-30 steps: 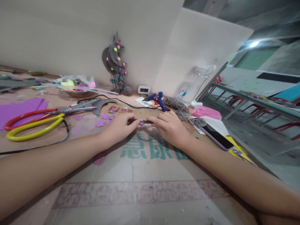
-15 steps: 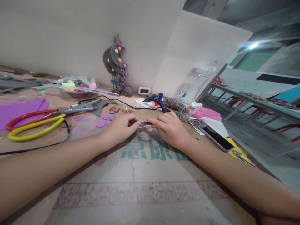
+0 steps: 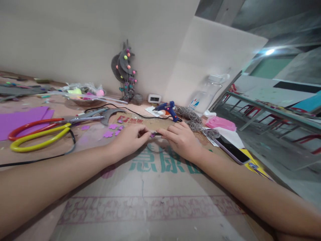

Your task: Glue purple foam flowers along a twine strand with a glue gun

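Between the fingertips of two bare hands, just above the cardboard (image 3: 175, 187) with its green lettering, is a small purple piece (image 3: 152, 135). The left hand (image 3: 132, 136) pinches it between thumb and forefinger; the right hand (image 3: 182, 140) pinches a thin dark piece (image 3: 157, 134) that meets it, too small to make out. Just left of the left hand lie purple flower cut-outs (image 3: 108, 134), and farther left, scissors (image 3: 65, 127) with red and yellow handles beside purple sheets (image 3: 23, 122). Beyond the right hand, a blue glue gun (image 3: 170, 108) stands near a heap of grey yarn (image 3: 190, 116), with a phone (image 3: 232, 149) to its right. Farther back on the counter (image 3: 140, 108) are a bowl (image 3: 84, 102), a small white clock (image 3: 154, 98) and a clear bottle (image 3: 207, 95). Grey crescents with coloured balls (image 3: 122, 63) are against the pale wall.
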Action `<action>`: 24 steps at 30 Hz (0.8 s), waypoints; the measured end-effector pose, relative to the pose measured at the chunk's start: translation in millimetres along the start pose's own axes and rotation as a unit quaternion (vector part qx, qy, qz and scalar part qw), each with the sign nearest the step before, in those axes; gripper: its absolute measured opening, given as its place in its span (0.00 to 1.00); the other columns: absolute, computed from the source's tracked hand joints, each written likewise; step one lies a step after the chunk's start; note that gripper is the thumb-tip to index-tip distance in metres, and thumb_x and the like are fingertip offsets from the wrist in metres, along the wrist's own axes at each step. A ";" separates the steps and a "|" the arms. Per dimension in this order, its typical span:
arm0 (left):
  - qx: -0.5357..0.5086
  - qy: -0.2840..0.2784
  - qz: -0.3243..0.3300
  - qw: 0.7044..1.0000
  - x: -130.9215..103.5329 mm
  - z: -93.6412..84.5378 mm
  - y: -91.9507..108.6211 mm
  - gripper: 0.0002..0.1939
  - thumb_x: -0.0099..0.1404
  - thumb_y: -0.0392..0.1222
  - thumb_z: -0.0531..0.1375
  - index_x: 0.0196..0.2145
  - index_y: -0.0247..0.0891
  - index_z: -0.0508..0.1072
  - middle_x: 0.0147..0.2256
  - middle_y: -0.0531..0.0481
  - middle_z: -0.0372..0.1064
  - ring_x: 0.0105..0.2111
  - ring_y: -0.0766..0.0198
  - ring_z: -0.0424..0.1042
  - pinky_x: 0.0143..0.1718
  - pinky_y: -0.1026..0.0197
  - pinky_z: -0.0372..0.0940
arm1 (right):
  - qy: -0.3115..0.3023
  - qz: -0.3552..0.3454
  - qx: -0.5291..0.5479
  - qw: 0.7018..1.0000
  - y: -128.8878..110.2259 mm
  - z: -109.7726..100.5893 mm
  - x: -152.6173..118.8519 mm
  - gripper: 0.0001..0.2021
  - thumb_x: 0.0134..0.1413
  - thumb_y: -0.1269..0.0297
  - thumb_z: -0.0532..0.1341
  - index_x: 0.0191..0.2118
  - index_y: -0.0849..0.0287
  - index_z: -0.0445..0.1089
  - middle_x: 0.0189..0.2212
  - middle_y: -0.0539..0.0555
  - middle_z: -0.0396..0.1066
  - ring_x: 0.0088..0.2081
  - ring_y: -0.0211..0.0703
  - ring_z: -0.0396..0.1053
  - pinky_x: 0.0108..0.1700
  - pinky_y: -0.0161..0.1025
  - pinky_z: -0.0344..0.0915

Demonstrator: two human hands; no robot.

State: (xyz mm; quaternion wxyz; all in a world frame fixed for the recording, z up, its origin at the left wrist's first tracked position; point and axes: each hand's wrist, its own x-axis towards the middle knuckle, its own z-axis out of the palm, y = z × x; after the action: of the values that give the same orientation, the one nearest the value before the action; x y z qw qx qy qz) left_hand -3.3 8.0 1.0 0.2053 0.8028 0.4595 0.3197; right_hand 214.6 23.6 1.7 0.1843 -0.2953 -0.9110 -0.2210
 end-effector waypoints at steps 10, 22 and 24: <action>0.006 -0.001 0.000 1.000 0.1 1.1 -0.6 0.13 0.62 0.43 0.50 0.26 0.36 0.70 0.25 0.52 0.70 0.26 0.65 0.65 0.27 0.63 0.54 | -0.005 -0.012 -0.009 1.000 1.5 0.6 -0.8 0.14 0.62 0.68 0.49 0.47 0.55 0.69 0.27 0.51 0.66 0.32 0.40 0.59 0.38 0.39 0.50; -0.010 -0.004 -0.014 1.000 0.3 0.6 -2.9 0.13 0.62 0.44 0.50 0.26 0.37 0.69 0.25 0.52 0.69 0.26 0.64 0.66 0.28 0.63 0.56 | 0.052 0.027 0.046 0.997 -0.2 2.0 -1.8 0.13 0.58 0.70 0.52 0.46 0.59 0.69 0.28 0.54 0.68 0.33 0.42 0.63 0.38 0.40 0.56; -0.019 -0.001 -0.017 1.000 0.4 0.8 -3.3 0.13 0.62 0.44 0.50 0.26 0.37 0.68 0.25 0.52 0.69 0.26 0.64 0.66 0.28 0.63 0.56 | 0.053 0.039 0.062 0.996 -0.5 1.8 -2.0 0.13 0.59 0.69 0.52 0.47 0.60 0.68 0.31 0.55 0.70 0.35 0.43 0.64 0.39 0.40 0.58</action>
State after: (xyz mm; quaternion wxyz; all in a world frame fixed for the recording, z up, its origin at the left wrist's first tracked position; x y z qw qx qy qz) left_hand -4.6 10.0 -1.5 0.2266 0.7912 0.4665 0.3240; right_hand 215.4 23.2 -0.9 0.2585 -0.3064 -0.8998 -0.1723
